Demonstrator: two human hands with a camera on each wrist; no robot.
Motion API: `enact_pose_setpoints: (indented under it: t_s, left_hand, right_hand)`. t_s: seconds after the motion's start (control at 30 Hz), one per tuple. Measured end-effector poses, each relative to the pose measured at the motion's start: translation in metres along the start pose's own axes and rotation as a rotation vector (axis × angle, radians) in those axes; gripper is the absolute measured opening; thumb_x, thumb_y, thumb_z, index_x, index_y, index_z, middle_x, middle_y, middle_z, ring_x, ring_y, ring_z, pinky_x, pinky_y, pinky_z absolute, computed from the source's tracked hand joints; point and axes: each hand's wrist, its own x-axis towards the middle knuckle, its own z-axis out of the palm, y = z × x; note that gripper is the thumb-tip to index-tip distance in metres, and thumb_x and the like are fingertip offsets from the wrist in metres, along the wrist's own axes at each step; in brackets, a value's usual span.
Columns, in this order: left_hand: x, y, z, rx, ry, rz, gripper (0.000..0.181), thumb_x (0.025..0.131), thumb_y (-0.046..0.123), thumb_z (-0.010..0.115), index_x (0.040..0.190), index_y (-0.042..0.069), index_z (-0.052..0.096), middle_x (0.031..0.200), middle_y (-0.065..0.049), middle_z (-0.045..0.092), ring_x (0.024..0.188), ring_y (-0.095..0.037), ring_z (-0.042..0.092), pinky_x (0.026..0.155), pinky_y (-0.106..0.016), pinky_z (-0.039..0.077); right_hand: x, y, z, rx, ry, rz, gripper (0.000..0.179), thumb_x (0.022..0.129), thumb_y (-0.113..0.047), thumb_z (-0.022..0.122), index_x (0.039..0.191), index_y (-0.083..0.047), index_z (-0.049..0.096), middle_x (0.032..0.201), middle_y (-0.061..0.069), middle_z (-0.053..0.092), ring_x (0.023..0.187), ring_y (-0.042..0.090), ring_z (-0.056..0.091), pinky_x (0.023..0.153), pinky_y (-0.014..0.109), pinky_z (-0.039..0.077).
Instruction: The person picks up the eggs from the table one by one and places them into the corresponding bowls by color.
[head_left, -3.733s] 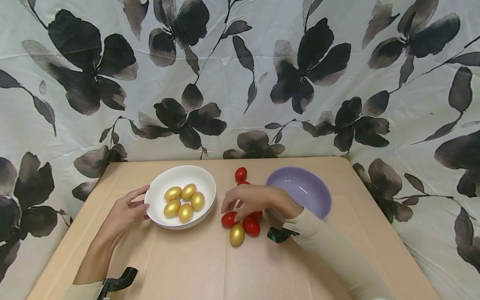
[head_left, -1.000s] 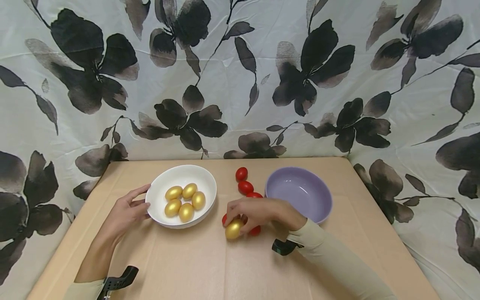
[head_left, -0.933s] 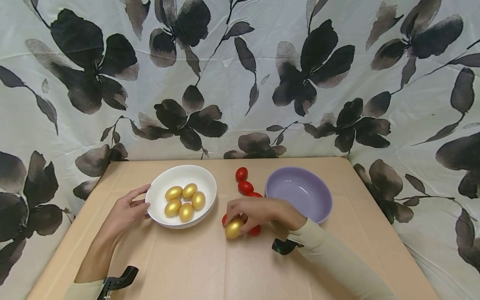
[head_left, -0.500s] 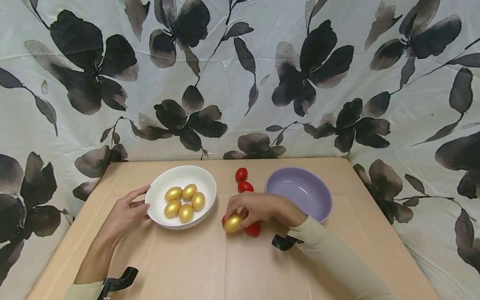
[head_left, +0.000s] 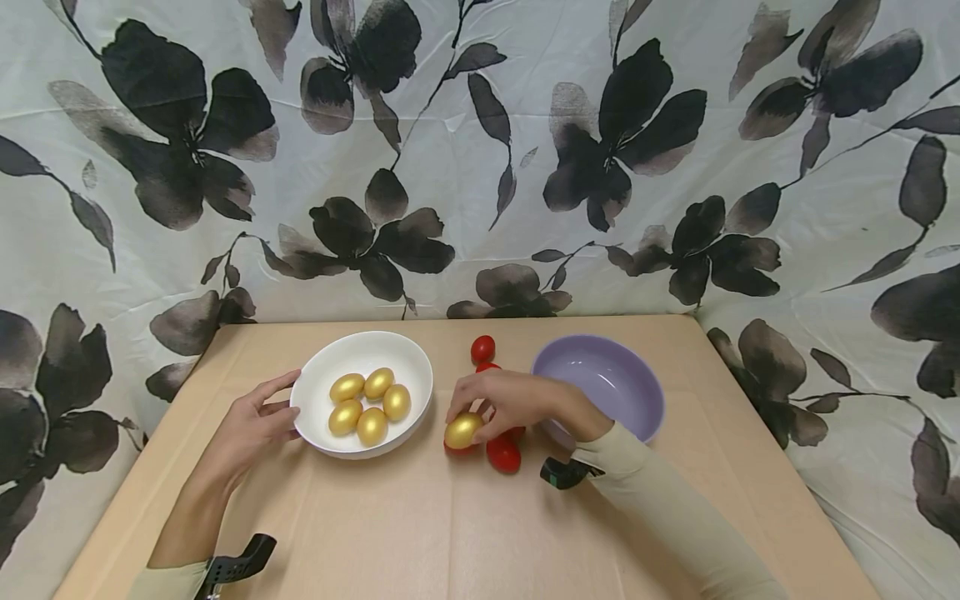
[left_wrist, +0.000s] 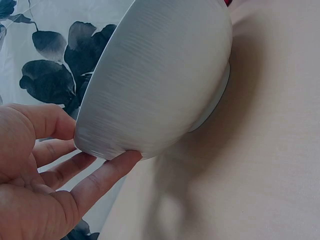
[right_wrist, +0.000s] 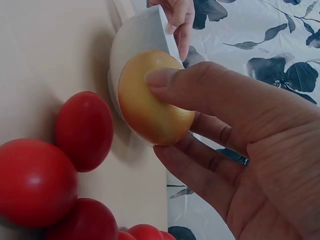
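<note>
The left hand (head_left: 251, 425) touches the outer left side of a white bowl (head_left: 408, 358) with extended fingers; in the left wrist view its fingertips (left_wrist: 131, 156) rest against the bowl's outside and rim. Several golden eggs lie inside that bowl, one golden egg (head_left: 371, 426) nearest the front. Between thumb and fingers, the right hand (head_left: 513, 402) pinches another golden egg (head_left: 463, 430), just above the red eggs. A red egg (head_left: 503, 455) sits below that hand, while others are partly hidden by it. In the right wrist view the held egg (right_wrist: 155, 105) overlaps the white bowl.
A purple bowl (head_left: 600, 375) stands at the right, partly behind the right wrist, with no contents visible in it. Another red egg (head_left: 483, 349) lies farther back on the wooden-toned table (head_left: 390, 533). A floral cloth (head_left: 480, 108) hangs behind the table.
The right hand has taken hold of the front golden egg, raised it and shifted it slightly back and left over a red egg. The left hand stays at the white bowl.
</note>
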Motion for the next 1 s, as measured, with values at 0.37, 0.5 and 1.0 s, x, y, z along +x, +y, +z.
enact_pose_setpoints:
  t_s: [0.37,0.5,1.0]
  left_hand:
    - [0.002,0.0,-0.002,0.005,0.0,-0.003,0.068,0.099,0.005,0.061,0.159,0.006,0.031,0.146,-0.037,0.045,0.106,-0.014,0.068,0.085,-0.041,0.062]
    - [0.002,0.0,-0.002,-0.001,-0.004,-0.012,0.068,0.099,0.005,0.061,0.16,0.007,0.03,0.147,-0.037,0.044,0.11,-0.019,0.067,0.087,-0.044,0.06]
    - [0.001,0.0,-0.004,0.008,-0.015,-0.003,0.066,0.1,0.005,0.059,0.159,0.005,0.03,0.152,-0.035,0.038,0.107,-0.014,0.068,0.085,-0.041,0.061]
  right_hand:
    - [0.008,0.0,-0.01,0.009,0.034,-0.001,0.037,0.086,-0.01,0.079,0.12,-0.024,0.073,0.114,-0.013,0.063,0.107,0.004,0.06,0.09,0.019,0.055]
    - [0.011,-0.002,-0.013,0.022,0.04,-0.014,0.035,0.087,-0.01,0.078,0.12,-0.022,0.073,0.114,-0.012,0.063,0.107,0.004,0.061,0.091,0.021,0.056]
    - [0.029,-0.009,-0.026,0.029,0.049,-0.009,0.037,0.086,-0.008,0.078,0.12,-0.022,0.074,0.117,-0.01,0.063,0.108,0.006,0.061,0.092,0.021,0.056]
